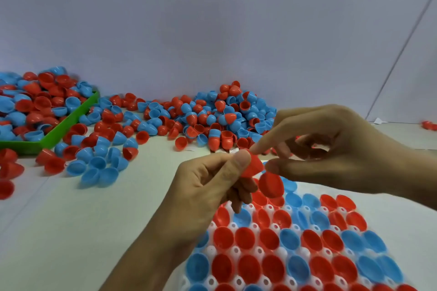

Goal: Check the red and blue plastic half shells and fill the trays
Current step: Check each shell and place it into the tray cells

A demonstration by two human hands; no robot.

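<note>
A: From the head view, how full was the white tray [233, 226]?

B: Mostly full; red and blue half shells sat in nearly every visible pocket at five o'clock.

A: And the hands?

B: The left hand [212, 186] pinched a red half shell [254, 168] at centre. The right hand [331, 149] reached in, fingertips just beside that shell; whether it gripped anything, I couldn't tell.

A: What remained?

B: Plenty, I'd judge: a loose pile [212, 118] on the desk [94, 220] at twelve o'clock, and a heaped green bin [78, 113] at ten.
</note>
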